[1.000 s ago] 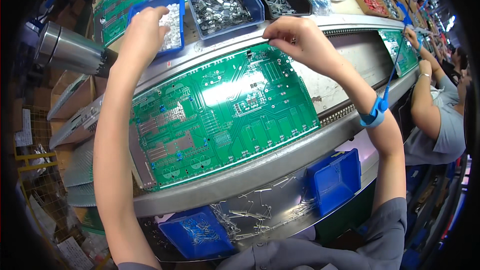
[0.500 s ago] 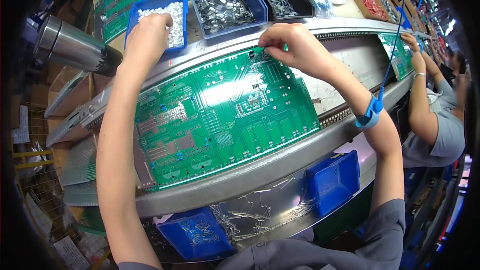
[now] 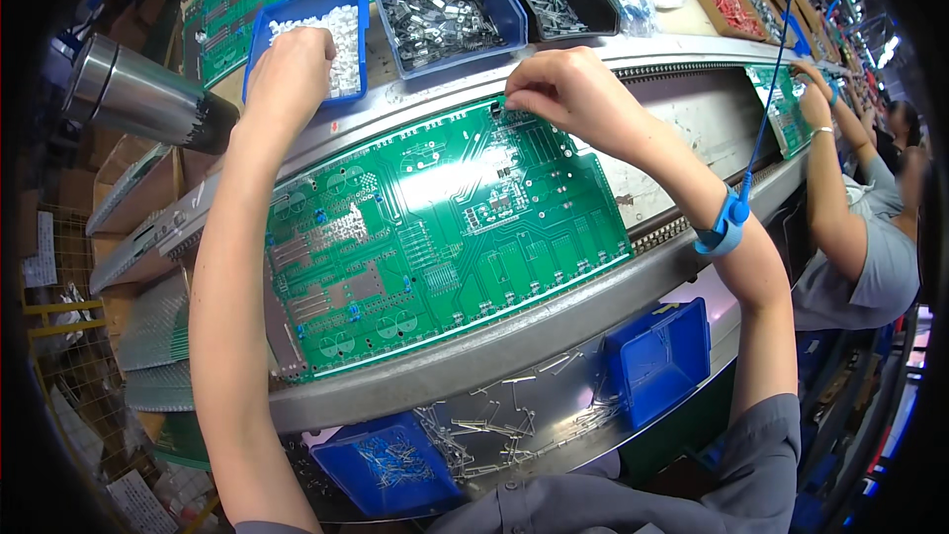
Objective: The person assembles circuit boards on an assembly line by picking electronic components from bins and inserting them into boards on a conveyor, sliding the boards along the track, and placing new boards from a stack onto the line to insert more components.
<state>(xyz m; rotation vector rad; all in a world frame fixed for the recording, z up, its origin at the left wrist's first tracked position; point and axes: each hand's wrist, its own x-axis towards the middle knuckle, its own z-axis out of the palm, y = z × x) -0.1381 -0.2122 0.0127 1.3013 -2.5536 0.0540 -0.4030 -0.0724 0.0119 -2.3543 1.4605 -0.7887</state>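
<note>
The right hand has moved leftward along the green circuit board on the conveyor, putting its pinched fingers beside a black component; the left hand curls over white parts, both grips unclear.

The left hand is held back upward, its fingers curled and their tips hidden from view. Below these fingers, the left wrist is kept nearly in line with the left arm, which is stretched upward. Well to the right of the left fingers, the right hand is pointed leftward, thumb and forefinger drawn together. Below and right of its fingers, the right forearm is slanted down toward a bent elbow.
</note>
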